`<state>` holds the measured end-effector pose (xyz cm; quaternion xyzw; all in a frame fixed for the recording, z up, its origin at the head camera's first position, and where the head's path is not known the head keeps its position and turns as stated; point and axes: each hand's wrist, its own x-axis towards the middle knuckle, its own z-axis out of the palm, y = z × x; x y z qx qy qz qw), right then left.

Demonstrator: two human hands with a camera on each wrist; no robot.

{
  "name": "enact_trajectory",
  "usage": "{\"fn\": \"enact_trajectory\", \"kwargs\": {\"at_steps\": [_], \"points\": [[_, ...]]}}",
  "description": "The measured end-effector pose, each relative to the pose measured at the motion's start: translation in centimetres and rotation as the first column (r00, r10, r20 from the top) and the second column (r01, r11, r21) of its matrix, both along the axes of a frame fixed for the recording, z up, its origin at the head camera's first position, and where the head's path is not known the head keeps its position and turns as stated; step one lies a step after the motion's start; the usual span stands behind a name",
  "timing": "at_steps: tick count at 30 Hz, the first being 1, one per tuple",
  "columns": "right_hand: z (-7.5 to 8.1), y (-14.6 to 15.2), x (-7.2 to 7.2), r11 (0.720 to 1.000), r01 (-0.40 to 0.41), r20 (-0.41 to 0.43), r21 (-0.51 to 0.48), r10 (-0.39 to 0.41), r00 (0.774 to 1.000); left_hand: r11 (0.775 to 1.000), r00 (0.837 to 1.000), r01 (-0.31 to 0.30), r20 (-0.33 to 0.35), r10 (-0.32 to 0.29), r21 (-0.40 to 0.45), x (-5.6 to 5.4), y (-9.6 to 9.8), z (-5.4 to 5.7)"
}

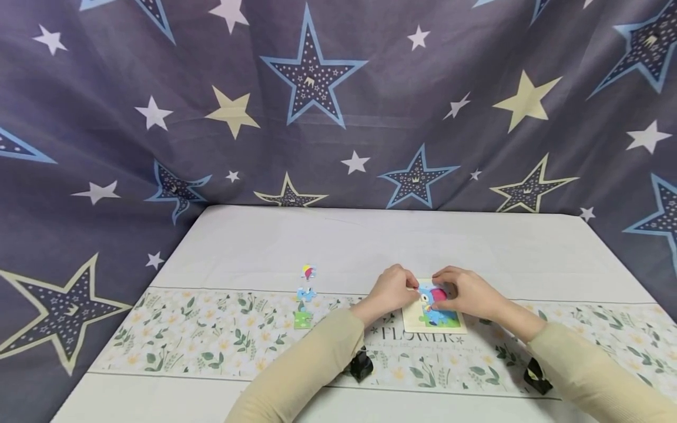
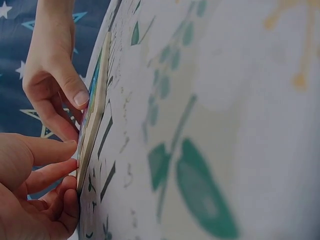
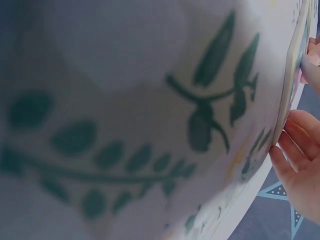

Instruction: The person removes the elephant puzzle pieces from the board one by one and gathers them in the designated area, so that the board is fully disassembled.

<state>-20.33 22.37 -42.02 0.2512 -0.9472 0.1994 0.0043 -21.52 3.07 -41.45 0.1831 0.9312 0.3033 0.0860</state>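
Observation:
A small jigsaw puzzle board (image 1: 409, 322) with a pale frame lies on the table, showing a blue cartoon figure with pink and green parts. At its left side, my left hand (image 1: 392, 289) rests its fingertips on the picture and the edge; in the left wrist view, the left hand's fingers (image 2: 52, 175) meet the board's side. From the right, my right hand (image 1: 468, 292) reaches over the picture, thumb on its face and fingers toward the far edge. In the right wrist view, the right hand's fingers (image 3: 295, 145) touch the board's rim. No loose piece shows between either hand's fingers.
Left of the board, a column of loose puzzle pieces lies on the table: a balloon piece (image 1: 308, 271), a blue piece (image 1: 305, 294) and a green piece (image 1: 303, 319). A floral runner (image 1: 211, 335) crosses the white table. Behind hangs a starry curtain (image 1: 338, 147).

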Motion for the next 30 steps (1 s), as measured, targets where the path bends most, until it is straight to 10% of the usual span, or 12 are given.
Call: {"fn": "enact_trajectory", "kwargs": {"at_steps": [30], "points": [[-0.02,0.01,-0.01,0.997,0.019,0.086,-0.07,-0.013,0.996,0.989,0.995,-0.09,0.053,0.085,0.12,-0.24,0.37,-0.22]]}}
